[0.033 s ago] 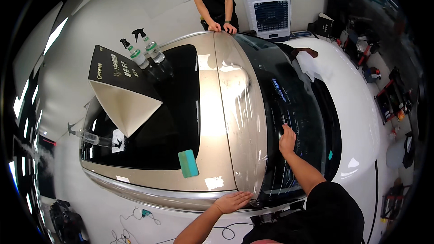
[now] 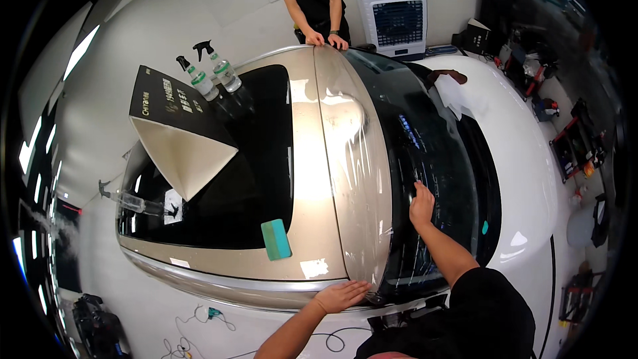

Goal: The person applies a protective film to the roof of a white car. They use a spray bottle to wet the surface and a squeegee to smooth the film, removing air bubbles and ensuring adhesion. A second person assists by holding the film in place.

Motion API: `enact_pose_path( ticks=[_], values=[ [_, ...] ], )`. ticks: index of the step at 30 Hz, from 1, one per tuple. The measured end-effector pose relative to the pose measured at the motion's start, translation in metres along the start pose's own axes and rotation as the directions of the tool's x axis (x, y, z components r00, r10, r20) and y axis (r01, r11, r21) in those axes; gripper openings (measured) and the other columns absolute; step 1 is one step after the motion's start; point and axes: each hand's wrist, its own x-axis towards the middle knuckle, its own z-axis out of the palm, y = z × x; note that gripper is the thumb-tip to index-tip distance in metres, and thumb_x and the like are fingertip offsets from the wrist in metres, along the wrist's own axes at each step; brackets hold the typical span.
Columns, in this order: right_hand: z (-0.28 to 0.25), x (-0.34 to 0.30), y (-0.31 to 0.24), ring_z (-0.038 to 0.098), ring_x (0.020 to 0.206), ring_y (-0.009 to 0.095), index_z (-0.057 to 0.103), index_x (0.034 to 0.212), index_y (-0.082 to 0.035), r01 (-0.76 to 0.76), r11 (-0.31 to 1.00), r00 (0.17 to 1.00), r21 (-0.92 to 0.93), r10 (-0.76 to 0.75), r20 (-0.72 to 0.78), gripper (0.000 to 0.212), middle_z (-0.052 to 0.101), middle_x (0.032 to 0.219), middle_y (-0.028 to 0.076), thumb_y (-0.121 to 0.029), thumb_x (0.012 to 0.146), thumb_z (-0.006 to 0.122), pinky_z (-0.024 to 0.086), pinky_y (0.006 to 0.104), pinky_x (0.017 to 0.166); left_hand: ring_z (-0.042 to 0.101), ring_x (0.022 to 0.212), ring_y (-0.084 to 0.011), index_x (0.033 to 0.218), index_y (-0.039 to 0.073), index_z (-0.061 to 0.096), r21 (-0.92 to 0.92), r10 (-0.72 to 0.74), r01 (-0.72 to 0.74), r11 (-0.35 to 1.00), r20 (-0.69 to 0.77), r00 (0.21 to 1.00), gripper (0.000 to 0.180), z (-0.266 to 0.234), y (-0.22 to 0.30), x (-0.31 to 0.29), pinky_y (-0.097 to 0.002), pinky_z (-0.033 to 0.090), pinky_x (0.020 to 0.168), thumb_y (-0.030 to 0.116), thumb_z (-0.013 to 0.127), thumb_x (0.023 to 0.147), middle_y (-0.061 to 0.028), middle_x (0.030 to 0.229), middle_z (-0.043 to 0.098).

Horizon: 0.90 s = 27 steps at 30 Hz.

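Note:
A beige car roof fills the middle, with a clear, wrinkled film over its front strip. My left hand lies flat at the near roof edge by the film's corner, fingers stretched out together. Over the dark windshield my right hand rests against the glass with fingers extended and slightly bent; I make out nothing held in it. A teal and green squeegee card lies on the roof beside the dark glass panel.
Across the car a person has both hands at the far roof edge. A black box and spray bottles stand on the roof glass; another bottle lies near its rear. Beyond are a white air cooler and the white hood.

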Motion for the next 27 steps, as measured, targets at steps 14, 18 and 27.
enact_pose_path(
  ticks=[14, 18, 27],
  values=[
    [0.001, 0.010, -0.003, 0.059, 0.138, 0.033, 0.062, 0.142, -0.004, 0.059, 0.997, 0.997, -0.053, -0.062, -0.053, 0.047, 0.064, 0.150, 0.015, -0.003, 0.096, 0.053, 0.044, 0.0474, 0.115, 0.057, 0.147, -0.0197, 0.133, 0.008, 0.067, -0.018, -0.005, 0.003, 1.000, -0.071, 0.997, 0.036, -0.002, -0.004, 0.004, -0.0347, 0.046, 0.121, 0.017, 0.058, 0.099, -0.0051, 0.158, 0.061],
    [-0.001, 0.003, -0.005, 0.058, 0.140, 0.031, 0.062, 0.143, -0.004, 0.014, 0.998, 1.000, -0.059, -0.015, -0.020, 0.049, 0.063, 0.152, 0.013, -0.002, 0.095, 0.054, 0.044, 0.0476, 0.115, 0.057, 0.146, -0.0189, 0.133, 0.008, 0.067, 0.053, 0.008, -0.004, 0.999, -0.068, 0.998, 0.035, -0.002, -0.003, 0.004, -0.0348, 0.047, 0.121, 0.018, 0.058, 0.101, -0.0041, 0.157, 0.062],
    [-0.002, -0.001, -0.004, 0.056, 0.142, 0.031, 0.061, 0.145, -0.005, 0.001, 0.998, 1.000, -0.057, -0.001, -0.010, 0.049, 0.061, 0.156, 0.012, -0.002, 0.096, 0.056, 0.041, 0.0474, 0.118, 0.057, 0.146, -0.0185, 0.136, 0.008, 0.066, 0.044, -0.006, 0.009, 0.999, -0.072, 0.997, 0.037, -0.003, 0.002, 0.004, -0.0346, 0.045, 0.123, 0.018, 0.057, 0.101, -0.0038, 0.157, 0.061]
  ],
)
